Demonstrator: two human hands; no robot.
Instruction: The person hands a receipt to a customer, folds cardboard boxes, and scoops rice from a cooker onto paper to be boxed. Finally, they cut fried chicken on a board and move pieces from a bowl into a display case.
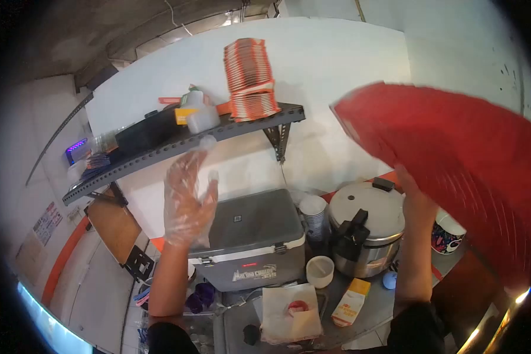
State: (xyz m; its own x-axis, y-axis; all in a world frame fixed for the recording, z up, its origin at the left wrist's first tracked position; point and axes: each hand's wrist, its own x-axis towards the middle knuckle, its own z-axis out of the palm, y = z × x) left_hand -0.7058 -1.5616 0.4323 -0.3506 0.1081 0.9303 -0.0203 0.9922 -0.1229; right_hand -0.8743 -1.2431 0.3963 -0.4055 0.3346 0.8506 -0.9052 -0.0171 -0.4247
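Red sheet comes nearest, at right; the right hand touches its lower edge, but I cannot tell its grip. Left hand, in clear glove, is raised with fingers spread, near the shelf.

The right hand holds a red sheet (slightly blurred).

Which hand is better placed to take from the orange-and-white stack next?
Likely the left hand: it looks empty and nearer the stack, while the right hand holds the red item.
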